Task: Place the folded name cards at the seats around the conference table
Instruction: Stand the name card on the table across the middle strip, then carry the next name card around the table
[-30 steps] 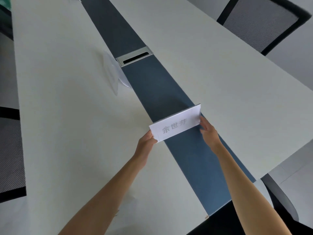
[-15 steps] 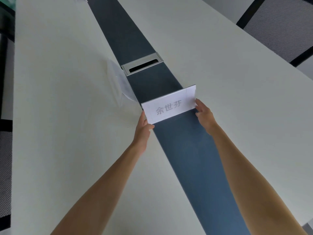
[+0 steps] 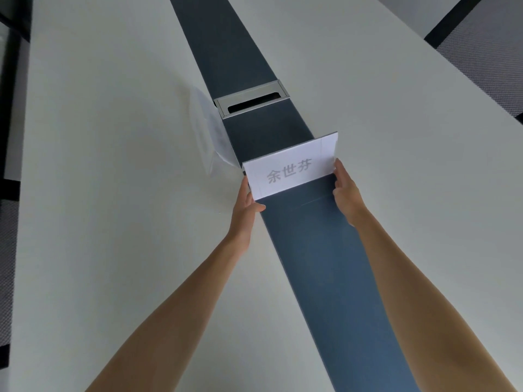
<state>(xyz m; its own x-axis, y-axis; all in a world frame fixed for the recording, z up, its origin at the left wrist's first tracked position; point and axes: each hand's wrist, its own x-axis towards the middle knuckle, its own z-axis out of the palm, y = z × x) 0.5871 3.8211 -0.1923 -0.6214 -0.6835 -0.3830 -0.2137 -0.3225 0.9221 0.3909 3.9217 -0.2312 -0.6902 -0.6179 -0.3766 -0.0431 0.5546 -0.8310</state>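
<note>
While both hands held it | left hand [image 3: 245, 206], right hand [image 3: 345, 190] pinched name card [image 3: 291, 171] ends | light, bendy paper

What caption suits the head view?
Both hands, left and right, hold a folded name card over the table's blue strip.

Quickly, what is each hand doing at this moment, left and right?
Left hand: holds the left end of the name card.
Right hand: holds the card's right end.
</note>
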